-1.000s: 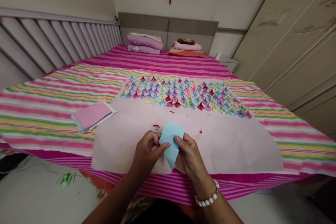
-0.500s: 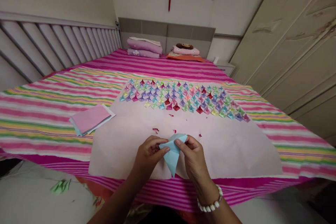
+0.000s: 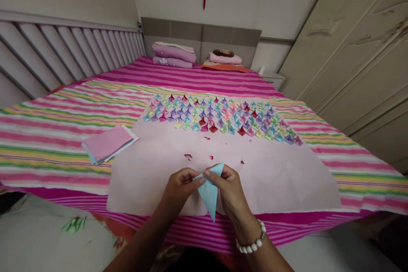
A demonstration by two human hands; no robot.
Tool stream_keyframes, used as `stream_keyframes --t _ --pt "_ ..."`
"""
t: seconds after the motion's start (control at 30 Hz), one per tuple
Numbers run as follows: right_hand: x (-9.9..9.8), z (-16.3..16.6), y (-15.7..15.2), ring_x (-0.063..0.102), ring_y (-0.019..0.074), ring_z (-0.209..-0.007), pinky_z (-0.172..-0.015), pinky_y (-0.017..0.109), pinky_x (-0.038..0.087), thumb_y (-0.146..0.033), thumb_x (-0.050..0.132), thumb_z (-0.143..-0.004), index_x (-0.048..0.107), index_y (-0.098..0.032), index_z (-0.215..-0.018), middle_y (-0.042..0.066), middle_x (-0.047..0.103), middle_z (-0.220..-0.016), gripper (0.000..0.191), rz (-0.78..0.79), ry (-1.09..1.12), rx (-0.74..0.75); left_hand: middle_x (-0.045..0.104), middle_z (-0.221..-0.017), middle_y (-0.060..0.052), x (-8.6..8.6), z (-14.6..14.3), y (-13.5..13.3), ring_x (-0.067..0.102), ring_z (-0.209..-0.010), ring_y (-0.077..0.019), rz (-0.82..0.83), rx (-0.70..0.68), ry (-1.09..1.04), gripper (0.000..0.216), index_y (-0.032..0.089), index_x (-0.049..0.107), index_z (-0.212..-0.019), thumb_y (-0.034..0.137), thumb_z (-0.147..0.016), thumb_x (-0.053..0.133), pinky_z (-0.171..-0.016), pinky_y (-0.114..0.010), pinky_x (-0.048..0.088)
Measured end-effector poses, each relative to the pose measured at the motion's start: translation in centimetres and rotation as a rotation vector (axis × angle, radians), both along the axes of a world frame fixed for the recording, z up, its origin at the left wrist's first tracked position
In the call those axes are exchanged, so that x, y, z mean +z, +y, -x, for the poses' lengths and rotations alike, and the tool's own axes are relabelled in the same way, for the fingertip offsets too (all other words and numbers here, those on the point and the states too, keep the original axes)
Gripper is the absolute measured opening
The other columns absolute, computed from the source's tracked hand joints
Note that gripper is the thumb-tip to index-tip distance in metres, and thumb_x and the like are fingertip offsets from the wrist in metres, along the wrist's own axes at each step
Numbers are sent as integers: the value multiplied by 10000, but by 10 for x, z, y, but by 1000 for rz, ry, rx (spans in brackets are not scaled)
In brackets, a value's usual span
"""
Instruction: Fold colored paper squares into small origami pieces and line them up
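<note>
A light blue sheet of origami paper point(image 3: 209, 197), folded to a downward-pointing triangle, hangs between my two hands over the near edge of the board. My left hand point(image 3: 181, 185) pinches its left corner between thumb and fingers. With the thumb on the front and the fingers behind, my right hand point(image 3: 228, 185) grips its upper right part. Beyond the hands, rows of small folded paper pieces point(image 3: 211, 112) in many colours stand on the far half of the pale pink sheet point(image 3: 274, 178). Torn red scraps point(image 3: 188, 157) lie between them and my hands.
A stack of pink, blue and white paper point(image 3: 108, 143) lies to the left on the striped bedspread point(image 3: 47, 144). Folded bedding point(image 3: 174, 54) rests by the headboard point(image 3: 185, 29). A crumpled green paper point(image 3: 74, 225) is on the floor at lower left.
My right thumb has moved left along the paper, closer to my left thumb. The paper has turned slightly and looks narrower, its lower tip a little further right and down.
</note>
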State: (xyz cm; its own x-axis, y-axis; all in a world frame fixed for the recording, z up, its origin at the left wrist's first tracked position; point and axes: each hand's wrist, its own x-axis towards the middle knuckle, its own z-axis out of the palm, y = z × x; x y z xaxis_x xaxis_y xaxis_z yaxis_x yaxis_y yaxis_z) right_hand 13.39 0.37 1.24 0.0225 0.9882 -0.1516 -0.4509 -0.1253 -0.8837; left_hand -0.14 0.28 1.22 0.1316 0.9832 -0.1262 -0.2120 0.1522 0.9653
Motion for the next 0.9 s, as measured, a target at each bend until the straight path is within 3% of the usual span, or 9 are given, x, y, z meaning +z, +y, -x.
stream_keyframes --t 0.37,0.5,0.57,0.67,0.77,0.9 --pt "9 -7 5 422 100 -502 -501 236 373 -301 819 -580 561 -191 -513 -49 493 -496 288 -51 -20 -187 625 -555 16 -4 0 -1 535 -562 -110 1 21 86 214 150 679 -584 334 -602 787 -581 -236 433" --pt "3 -13 9 498 108 -573 -572 235 408 -324 787 -644 630 -195 -616 -33 571 -587 205 -75 73 -258 656 -585 9 -7 0 0 570 -594 -123 -17 81 80 203 153 678 -592 325 -603 786 -606 -241 453" --pt "0 -15 10 571 138 -675 -623 252 438 -392 754 -686 685 -201 -780 7 659 -737 223 -81 104 -225 662 -595 9 -9 0 0 576 -601 -125 -29 149 82 200 156 676 -601 330 -616 775 -605 -240 457" --pt "-5 -10 4 615 168 -727 -672 287 468 -405 783 -652 690 -199 -948 41 703 -844 372 -40 97 -39 672 -613 6 -10 0 0 576 -606 -127 -46 229 111 196 156 685 -644 336 -632 764 -600 -240 458" --pt "-8 -1 -4 606 154 -647 -657 281 465 -291 861 -546 705 -177 -834 17 703 -730 347 -5 80 119 670 -627 6 -9 0 -1 571 -610 -128 -62 223 118 210 156 683 -674 348 -638 758 -594 -238 453" --pt "-12 4 -7 563 130 -552 -579 262 432 -283 844 -573 716 -165 -713 2 690 -638 224 20 77 136 606 -580 24 -6 1 -2 521 -579 -113 -75 176 170 246 157 646 -638 387 -663 730 -573 -230 423"
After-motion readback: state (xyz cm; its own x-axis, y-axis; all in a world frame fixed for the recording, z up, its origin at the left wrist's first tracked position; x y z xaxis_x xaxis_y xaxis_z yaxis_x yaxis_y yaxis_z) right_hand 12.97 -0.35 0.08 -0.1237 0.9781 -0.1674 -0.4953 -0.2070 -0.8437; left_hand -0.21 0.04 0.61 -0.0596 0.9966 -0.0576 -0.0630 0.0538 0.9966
